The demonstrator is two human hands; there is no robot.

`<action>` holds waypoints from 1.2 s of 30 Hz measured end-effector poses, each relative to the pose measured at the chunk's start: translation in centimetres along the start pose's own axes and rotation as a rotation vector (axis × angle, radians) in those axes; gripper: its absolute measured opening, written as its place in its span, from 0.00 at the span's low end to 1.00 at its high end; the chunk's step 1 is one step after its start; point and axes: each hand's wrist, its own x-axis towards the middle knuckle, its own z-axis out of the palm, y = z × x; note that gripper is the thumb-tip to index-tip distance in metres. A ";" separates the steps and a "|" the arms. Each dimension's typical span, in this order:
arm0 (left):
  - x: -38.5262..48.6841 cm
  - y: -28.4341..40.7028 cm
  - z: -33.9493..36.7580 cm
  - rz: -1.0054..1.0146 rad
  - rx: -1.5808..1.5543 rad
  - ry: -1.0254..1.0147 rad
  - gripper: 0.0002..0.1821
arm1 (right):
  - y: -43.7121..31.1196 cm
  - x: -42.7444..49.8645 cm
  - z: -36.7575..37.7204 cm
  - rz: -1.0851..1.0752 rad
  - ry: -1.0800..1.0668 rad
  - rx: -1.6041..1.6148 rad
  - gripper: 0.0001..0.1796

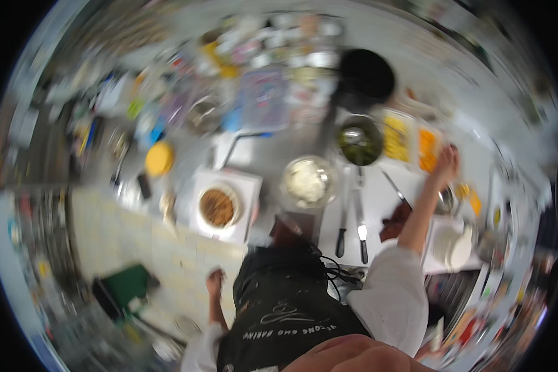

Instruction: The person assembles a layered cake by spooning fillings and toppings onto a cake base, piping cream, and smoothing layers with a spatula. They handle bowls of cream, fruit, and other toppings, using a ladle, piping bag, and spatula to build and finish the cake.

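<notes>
My right hand [448, 160] reaches over the right side of the worktop, beside a white tray of orange fruit pieces [428, 148]; its fingers are blurred, and whether it grips anything does not show. My left hand [215, 280] hangs low at my side over the tiled floor, its fingers too small and blurred to read. A clear bowl of white cream [305, 182] stands ahead of me. To its right lie a long knife [343, 218] and a palette knife [361, 228]. A tray of yellow fruit pieces [396, 138] adjoins the orange ones, near a steel bowl with green contents [360, 140].
A tub of brown crumbly food [218, 207] sits on a white scale-like base [251, 186]. Farther back are a lidded plastic box [265, 100] and a round black container [366, 76]. A white container [455, 249] stands at the right, and a green bin [128, 288] at lower left.
</notes>
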 end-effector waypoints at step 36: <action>11.0 40.3 -22.2 1.274 -0.248 -0.483 0.26 | -11.0 -72.1 43.7 -0.066 -1.069 -0.175 0.49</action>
